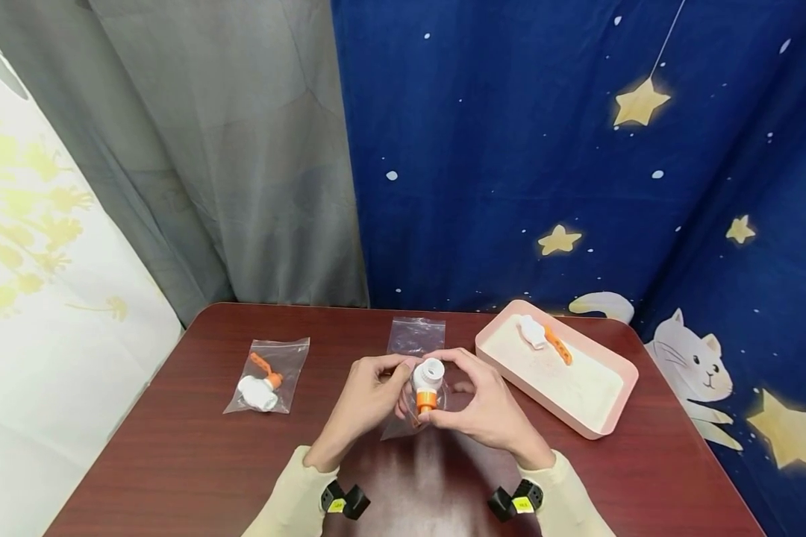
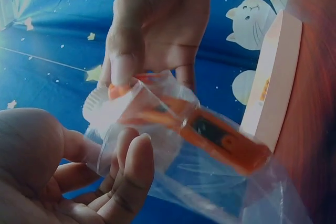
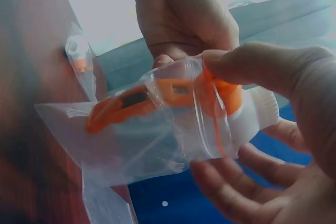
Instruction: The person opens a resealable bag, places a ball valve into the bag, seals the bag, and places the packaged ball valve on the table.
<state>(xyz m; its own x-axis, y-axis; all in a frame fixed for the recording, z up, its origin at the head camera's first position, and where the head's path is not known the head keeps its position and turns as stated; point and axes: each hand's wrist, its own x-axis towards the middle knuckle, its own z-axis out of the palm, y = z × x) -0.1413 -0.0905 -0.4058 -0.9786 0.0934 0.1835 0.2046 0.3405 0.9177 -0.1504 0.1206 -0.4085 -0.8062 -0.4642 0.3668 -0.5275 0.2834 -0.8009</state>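
Note:
Both hands hold a white plastic fitting (image 1: 430, 373) with an orange collar and orange handle, partly inside a clear zip bag (image 3: 136, 156). Its handle (image 3: 123, 108) lies within the bag, while the ribbed white end (image 3: 265, 107) sticks out of the bag's mouth. My right hand (image 1: 486, 403) grips the fitting, with its thumb at the orange collar (image 1: 427, 401). On the other side, my left hand (image 1: 369, 395) holds the bag's edge near the white part, fingers bent. The bag's lower end hangs loose in both wrist views.
A pink tray (image 1: 551, 399) at the right holds a similar white fitting with an orange handle (image 1: 557, 344). To the left lies a clear bag (image 1: 289, 365) with another fitting (image 1: 258, 391) inside. Another clear bag (image 1: 416, 335) lies flat beyond the hands. Curtains stand behind the table.

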